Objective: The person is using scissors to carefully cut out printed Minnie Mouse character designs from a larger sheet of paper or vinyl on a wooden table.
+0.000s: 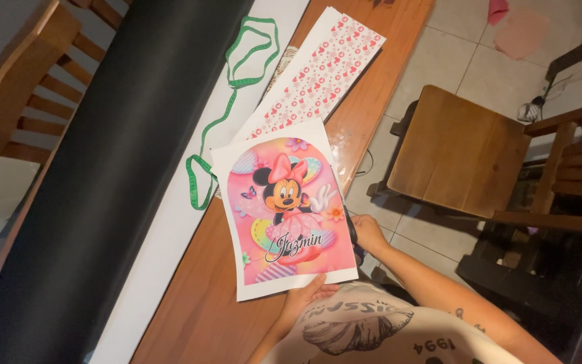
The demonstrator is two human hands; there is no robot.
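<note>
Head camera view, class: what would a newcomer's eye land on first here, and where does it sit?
First, the bright pink printed sheet with a cartoon mouse, held over the wooden table; the left hand grips its bottom edge and the right hand is at its right edge holding a dark tool. Behind it lie heart-patterned sheets, with a green measuring tape looping to their left beside a wide black roll.
</note>
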